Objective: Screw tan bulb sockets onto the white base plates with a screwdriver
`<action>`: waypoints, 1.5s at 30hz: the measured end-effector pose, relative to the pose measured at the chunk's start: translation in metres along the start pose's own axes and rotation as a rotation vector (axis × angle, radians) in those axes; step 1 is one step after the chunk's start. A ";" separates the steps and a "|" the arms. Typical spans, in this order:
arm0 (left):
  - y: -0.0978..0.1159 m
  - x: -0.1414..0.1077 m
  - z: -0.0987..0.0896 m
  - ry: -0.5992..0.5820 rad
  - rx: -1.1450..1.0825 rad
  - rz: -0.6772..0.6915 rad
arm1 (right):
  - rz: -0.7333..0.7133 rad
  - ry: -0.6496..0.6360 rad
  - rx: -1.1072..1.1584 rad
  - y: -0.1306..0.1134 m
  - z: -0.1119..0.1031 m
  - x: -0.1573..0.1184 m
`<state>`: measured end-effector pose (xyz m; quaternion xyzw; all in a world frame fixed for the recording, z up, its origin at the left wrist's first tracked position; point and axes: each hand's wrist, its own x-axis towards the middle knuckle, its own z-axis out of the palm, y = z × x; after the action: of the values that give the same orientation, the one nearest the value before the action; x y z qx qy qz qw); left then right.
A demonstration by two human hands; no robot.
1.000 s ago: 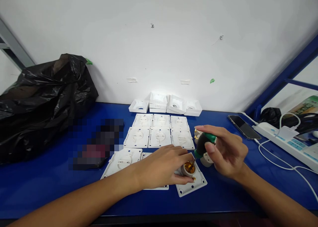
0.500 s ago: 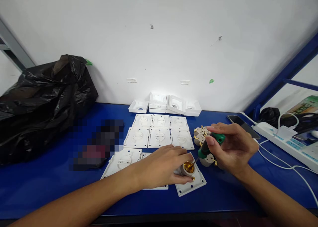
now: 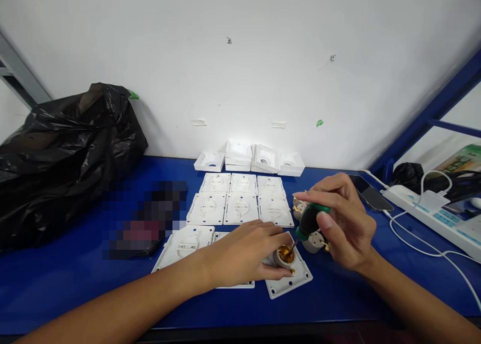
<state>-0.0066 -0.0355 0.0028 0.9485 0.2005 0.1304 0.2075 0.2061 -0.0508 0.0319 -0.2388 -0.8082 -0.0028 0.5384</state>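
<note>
Left hand point(image 3: 248, 251): clasps our lampholder point(image 3: 278, 260) on a white plate point(image 3: 281, 286)
Right hand point(image 3: 347, 228): grips our screwdriver point(image 3: 308, 223)
Power strip point(image 3: 401, 196): blue labels point(image 3: 446, 217), too small to read

From the round, beige, gold-lined socket point(image 3: 286, 255), a hand could pass at six o'clock over the smooth blue tabletop point(image 3: 293, 312). The left hand point(image 3: 251, 253) blocks nine o'clock; the green-and-black screwdriver point(image 3: 308, 221) and right hand point(image 3: 347, 228) block one to two; low, square, white plastic plates point(image 3: 241, 208) spread toward eleven.
</note>
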 end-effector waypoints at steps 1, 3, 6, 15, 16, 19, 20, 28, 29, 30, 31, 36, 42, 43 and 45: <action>0.000 0.000 0.000 -0.002 0.000 0.000 | 0.003 0.013 0.008 -0.001 0.001 0.000; 0.000 0.000 -0.001 -0.003 -0.005 0.000 | 0.018 0.029 0.087 -0.002 0.003 -0.001; 0.000 0.000 0.000 0.006 -0.012 -0.001 | 0.031 0.033 0.176 -0.001 0.005 -0.005; 0.000 0.001 0.001 0.011 -0.019 0.006 | 0.083 -0.026 0.246 -0.001 0.004 -0.007; 0.000 0.001 0.000 0.007 -0.019 0.002 | 0.085 -0.034 0.255 -0.001 0.004 -0.006; 0.001 0.001 -0.001 -0.007 -0.024 -0.006 | 0.065 -0.046 0.247 0.000 0.005 -0.005; 0.001 0.001 -0.001 -0.010 -0.026 -0.008 | 0.046 -0.040 0.230 0.000 0.005 -0.004; -0.002 0.000 0.002 -0.001 -0.023 -0.003 | -0.011 0.117 0.063 0.000 0.005 0.003; -0.002 0.000 0.002 0.003 -0.024 -0.002 | 0.021 0.091 0.106 -0.001 0.005 0.003; -0.002 0.000 0.002 0.008 -0.026 -0.001 | 0.059 0.059 0.157 -0.003 0.005 0.003; -0.002 0.000 0.002 0.012 -0.030 -0.001 | 0.094 0.027 0.212 -0.004 0.004 0.003; -0.001 0.000 0.000 0.012 -0.040 0.005 | 0.153 -0.077 0.339 -0.006 0.002 -0.001; 0.001 0.001 -0.001 0.007 -0.026 0.005 | 0.070 -0.029 0.212 -0.001 0.002 0.000; 0.001 0.000 -0.001 0.001 -0.026 0.002 | 0.050 0.005 0.184 0.000 0.002 0.001; 0.001 0.000 0.000 -0.006 -0.031 0.001 | 0.022 0.081 0.128 0.002 0.004 0.002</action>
<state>-0.0061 -0.0361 0.0034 0.9457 0.1973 0.1309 0.2227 0.2024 -0.0475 0.0318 -0.2123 -0.7818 0.0450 0.5846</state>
